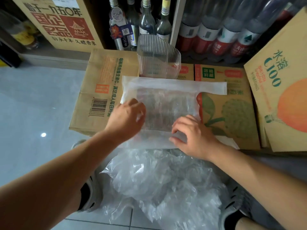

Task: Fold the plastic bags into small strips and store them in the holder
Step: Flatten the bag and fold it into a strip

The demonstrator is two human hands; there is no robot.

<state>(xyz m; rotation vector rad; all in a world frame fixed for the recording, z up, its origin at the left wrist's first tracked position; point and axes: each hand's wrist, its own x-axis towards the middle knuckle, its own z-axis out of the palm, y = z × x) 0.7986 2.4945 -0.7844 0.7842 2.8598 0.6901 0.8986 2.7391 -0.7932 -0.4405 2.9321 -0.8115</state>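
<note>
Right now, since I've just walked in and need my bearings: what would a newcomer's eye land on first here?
Dead centre, the left hand and right hand are on a translucent plastic bag spread over a cardboard box. Right behind it stands a clear ribbed holder, and nearest the camera lies a heap of crumpled bags.

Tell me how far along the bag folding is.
Early on. Done: I see no strips in the clear holder. In hand: one bag lies spread on the cardboard boxes, left hand and right hand holding its near half. Left: folding it, then the crumpled pile of bags by the feet.
</note>
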